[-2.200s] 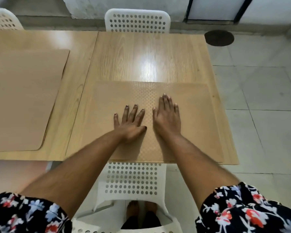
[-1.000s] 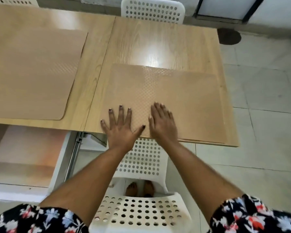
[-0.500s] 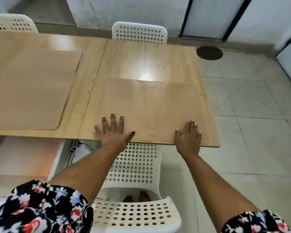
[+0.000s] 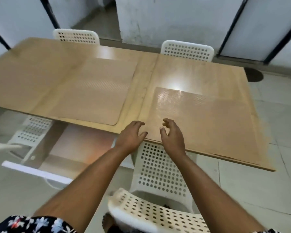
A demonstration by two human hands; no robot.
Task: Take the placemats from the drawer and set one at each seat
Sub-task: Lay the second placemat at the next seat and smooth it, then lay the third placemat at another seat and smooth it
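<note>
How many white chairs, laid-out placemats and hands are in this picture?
White chairs: 4
Placemats laid out: 2
Hands: 2
Total: 8

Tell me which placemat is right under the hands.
The right-hand placemat, lying before the near chair. Both the left hand and right hand hover over its near-left corner; the other placemat lies farther left.

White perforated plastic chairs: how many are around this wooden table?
4. Far side of the wooden table: far-left chair and far-right chair. Near side: near-left chair, partly under the table, and near-middle chair before the person. More may be out of view.
</note>
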